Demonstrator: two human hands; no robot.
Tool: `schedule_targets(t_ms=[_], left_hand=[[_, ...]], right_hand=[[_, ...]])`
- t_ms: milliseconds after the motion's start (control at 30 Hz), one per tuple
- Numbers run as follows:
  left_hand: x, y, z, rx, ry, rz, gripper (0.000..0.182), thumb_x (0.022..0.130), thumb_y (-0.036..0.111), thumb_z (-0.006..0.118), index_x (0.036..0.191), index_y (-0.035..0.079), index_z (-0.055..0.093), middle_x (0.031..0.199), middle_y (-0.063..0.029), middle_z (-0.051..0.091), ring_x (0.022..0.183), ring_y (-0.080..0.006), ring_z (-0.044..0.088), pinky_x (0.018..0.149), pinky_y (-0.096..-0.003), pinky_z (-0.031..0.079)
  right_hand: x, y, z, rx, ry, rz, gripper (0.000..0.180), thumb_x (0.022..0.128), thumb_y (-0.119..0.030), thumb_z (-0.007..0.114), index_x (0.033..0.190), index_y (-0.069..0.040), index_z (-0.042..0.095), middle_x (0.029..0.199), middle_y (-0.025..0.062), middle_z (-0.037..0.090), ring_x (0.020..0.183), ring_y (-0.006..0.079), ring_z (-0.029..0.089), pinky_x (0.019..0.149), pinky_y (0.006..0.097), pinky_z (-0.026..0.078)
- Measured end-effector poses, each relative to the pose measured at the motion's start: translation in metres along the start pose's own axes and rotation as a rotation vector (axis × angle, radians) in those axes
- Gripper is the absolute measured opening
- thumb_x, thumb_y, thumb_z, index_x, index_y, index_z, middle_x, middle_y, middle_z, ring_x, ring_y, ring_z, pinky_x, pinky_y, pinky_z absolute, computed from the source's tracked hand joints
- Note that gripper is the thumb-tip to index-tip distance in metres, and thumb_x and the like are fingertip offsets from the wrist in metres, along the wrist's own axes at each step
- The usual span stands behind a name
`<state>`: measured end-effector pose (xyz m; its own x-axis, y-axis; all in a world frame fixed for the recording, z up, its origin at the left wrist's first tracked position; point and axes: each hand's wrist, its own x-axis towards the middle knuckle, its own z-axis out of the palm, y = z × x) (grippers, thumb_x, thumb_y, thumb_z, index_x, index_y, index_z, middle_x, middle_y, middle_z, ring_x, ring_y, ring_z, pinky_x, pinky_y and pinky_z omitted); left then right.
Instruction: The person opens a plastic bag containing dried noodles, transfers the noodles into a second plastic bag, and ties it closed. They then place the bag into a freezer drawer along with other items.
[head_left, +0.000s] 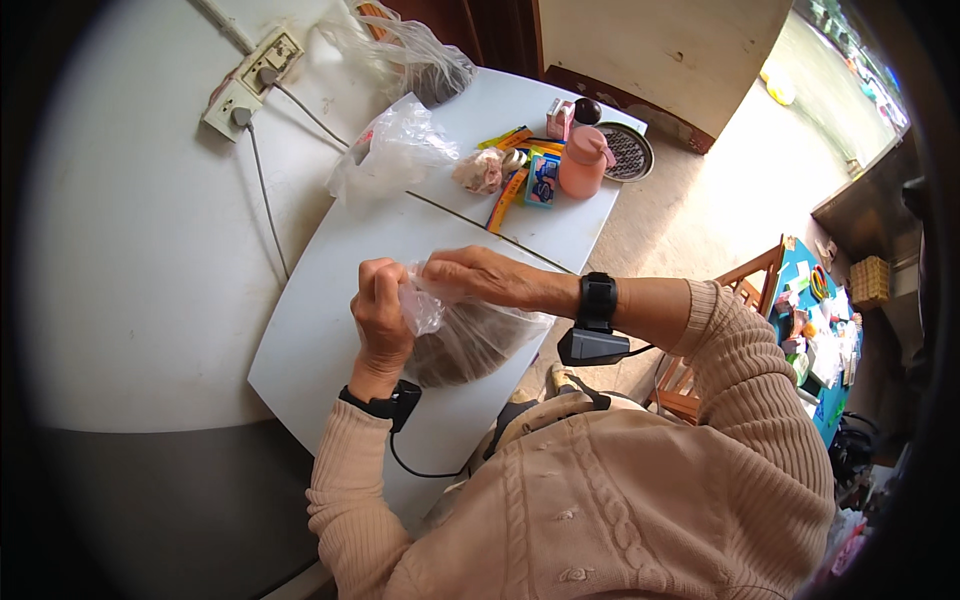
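Note:
A clear plastic bag (472, 341) with dark brown contents rests on the white table (315, 360) in front of me. What the contents are cannot be made out through the film. My left hand (382, 304) is closed in a fist around the bag's gathered upper part. Close beside it, my right hand (469, 274) grips the bag's top too, its fingers slightly blurred. Some crumpled film sticks out between the two hands. Both wrists carry black straps with small dark devices.
Beyond a dark seam in the tabletop lie another plastic bag (405, 146), a pink bottle (583, 163), a blue box (541, 181), orange-yellow packets (508, 199) and a round patterned tray (626, 152). A further filled bag (435, 75) stands at the far end. Plugged cords (262, 195) hang by the wall.

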<state>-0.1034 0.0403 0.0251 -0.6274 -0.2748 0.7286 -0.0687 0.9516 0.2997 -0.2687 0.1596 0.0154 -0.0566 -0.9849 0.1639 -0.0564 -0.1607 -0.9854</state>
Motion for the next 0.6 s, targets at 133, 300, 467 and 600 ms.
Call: schedule_targets(t_ms=[133, 300, 467, 600], left_hand=[[0.002, 0.002, 0.001, 0.026, 0.049, 0.162, 0.030, 0.075, -0.001, 0.078, 0.096, 0.004, 0.057, 0.096, -0.0117, 0.059, 0.084, -0.0317, 0.062, 0.070, -0.0402, 0.052], [0.013, 0.008, -0.015, 0.024, -0.019, 0.180, 0.027, 0.076, 0.000, 0.075, 0.099, 0.003, 0.062, 0.095, -0.0106, 0.059, 0.084, -0.0293, 0.060, 0.075, -0.0396, 0.050], [0.014, 0.005, -0.023, 0.111, -0.098, 0.242, 0.021, 0.078, 0.005, 0.077, 0.092, 0.007, 0.062, 0.087, -0.0059, 0.057, 0.080, -0.0240, 0.059, 0.074, -0.0387, 0.047], [-0.008, 0.002, -0.031, 0.345, -0.244, 0.241, 0.023, 0.085, 0.016, 0.077, 0.077, 0.012, 0.056, 0.078, -0.0029, 0.049, 0.075, -0.0227, 0.054, 0.073, -0.0388, 0.041]], right_hand=[[0.005, -0.008, -0.012, 0.036, -0.067, 0.211, 0.035, 0.108, -0.025, 0.057, 0.136, -0.004, 0.059, 0.101, 0.0050, 0.065, 0.095, 0.0110, 0.056, 0.085, 0.0340, 0.048], [0.011, -0.018, -0.020, 0.146, -0.090, -0.049, 0.029, 0.102, -0.017, 0.063, 0.127, -0.002, 0.069, 0.108, 0.0030, 0.071, 0.101, 0.0086, 0.062, 0.093, 0.0273, 0.051], [0.024, 0.002, -0.022, 0.109, 0.018, -0.016, 0.023, 0.102, -0.019, 0.070, 0.106, 0.004, 0.073, 0.090, 0.0033, 0.074, 0.085, 0.0095, 0.066, 0.078, 0.0272, 0.054], [0.017, 0.035, -0.038, -0.259, 0.228, 0.096, 0.027, 0.093, -0.023, 0.072, 0.092, 0.004, 0.074, 0.074, 0.0134, 0.072, 0.069, 0.0126, 0.066, 0.062, 0.0329, 0.052]])
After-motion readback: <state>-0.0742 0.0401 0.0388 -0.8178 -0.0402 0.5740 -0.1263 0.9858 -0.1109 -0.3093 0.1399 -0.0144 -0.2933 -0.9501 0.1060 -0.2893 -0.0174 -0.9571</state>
